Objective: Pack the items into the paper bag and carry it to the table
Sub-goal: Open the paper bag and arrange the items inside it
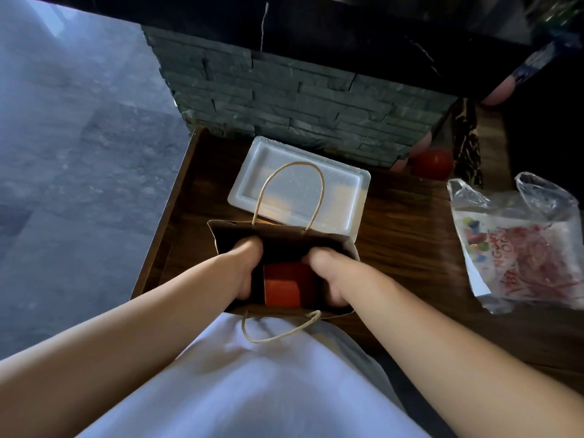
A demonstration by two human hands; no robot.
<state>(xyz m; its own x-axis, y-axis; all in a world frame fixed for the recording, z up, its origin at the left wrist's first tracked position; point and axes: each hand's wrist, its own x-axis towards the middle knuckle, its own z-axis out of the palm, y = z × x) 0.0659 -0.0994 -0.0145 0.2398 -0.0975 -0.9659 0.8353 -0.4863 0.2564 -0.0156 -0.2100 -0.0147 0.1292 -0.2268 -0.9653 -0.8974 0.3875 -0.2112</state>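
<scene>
Both hands in paper bag (343, 245), plastic bag (518, 245) lettering unreadable

Dim light falls on a dark wooden table (404, 248) set against a stacked-stone wall (300, 99), beside grey floor (79, 153).

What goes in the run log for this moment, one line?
stage: packing | both hands inside paper bag around red box | outside: white tray, plastic bag, red ball | carry: not started
</scene>
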